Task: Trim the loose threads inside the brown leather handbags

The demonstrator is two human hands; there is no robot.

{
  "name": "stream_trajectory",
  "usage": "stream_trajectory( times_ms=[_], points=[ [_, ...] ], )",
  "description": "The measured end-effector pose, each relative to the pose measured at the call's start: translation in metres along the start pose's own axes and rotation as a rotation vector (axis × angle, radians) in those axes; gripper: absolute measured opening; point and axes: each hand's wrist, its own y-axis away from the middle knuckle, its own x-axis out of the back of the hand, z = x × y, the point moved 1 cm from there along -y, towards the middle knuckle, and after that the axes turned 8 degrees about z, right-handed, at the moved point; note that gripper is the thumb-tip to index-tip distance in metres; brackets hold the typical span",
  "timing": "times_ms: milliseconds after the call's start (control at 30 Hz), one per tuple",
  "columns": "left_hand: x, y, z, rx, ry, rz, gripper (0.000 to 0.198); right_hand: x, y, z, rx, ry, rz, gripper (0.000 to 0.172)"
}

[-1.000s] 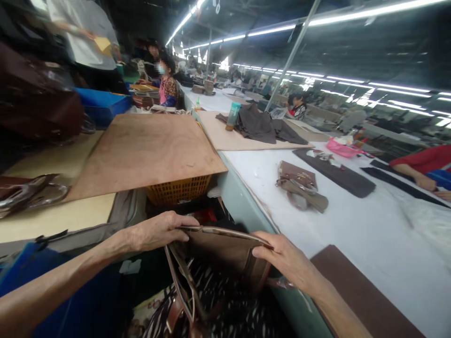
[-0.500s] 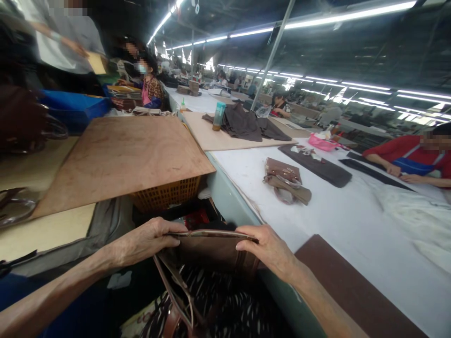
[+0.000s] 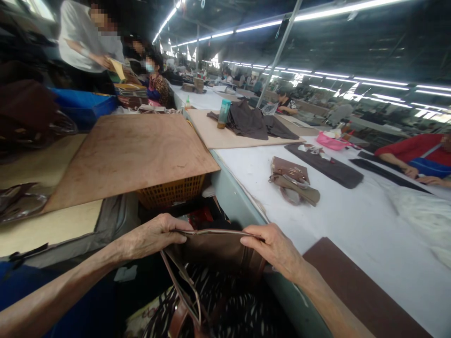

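A brown bag [image 3: 216,251] hangs over my lap, its top edge stretched between my two hands. My left hand [image 3: 160,234] pinches the left end of that edge, thumb toward me. At the right end, my right hand [image 3: 271,244] grips the same edge between thumb and fingers. Below, the bag's other edge and a brown strap [image 3: 179,319] droop toward my patterned clothing. The lower part of the bag is dark and partly hidden.
To the right is a white-topped table [image 3: 243,178] with a brown panel [image 3: 352,281] and a small brown piece with straps [image 3: 291,173]. A wooden board [image 3: 141,155] lies ahead left above a yellow basket [image 3: 172,190]. Co-workers sit and stand farther off.
The whole view has shifted slightly, so the surroundings appear farther right. Both hands keep their hold on the bag's edge. A standing person at left has moved papers.
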Motion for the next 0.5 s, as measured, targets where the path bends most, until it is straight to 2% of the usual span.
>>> stream_trajectory(
  times_ms=[67, 200, 267, 400, 500],
  points=[
    [0.000, 0.000, 0.000, -0.006, -0.002, 0.002, 0.020, -0.001, -0.002, -0.002, 0.034, 0.111, 0.027, 0.030],
    [-0.001, 0.001, 0.003, -0.013, -0.016, 0.005, 0.021, -0.006, -0.006, -0.014, 0.167, 0.393, 0.113, 0.012],
    [-0.002, 0.002, 0.005, -0.006, -0.026, 0.015, 0.021, -0.012, -0.007, -0.022, 0.243, 0.497, 0.133, 0.010],
    [-0.003, 0.003, 0.008, 0.012, -0.049, 0.060, 0.020, -0.023, -0.007, -0.027, 0.324, 0.548, 0.209, 0.016],
    [-0.003, 0.004, 0.008, 0.013, -0.069, 0.082, 0.019, -0.028, -0.007, -0.022, 0.330, 0.569, 0.249, 0.013]
  ],
)
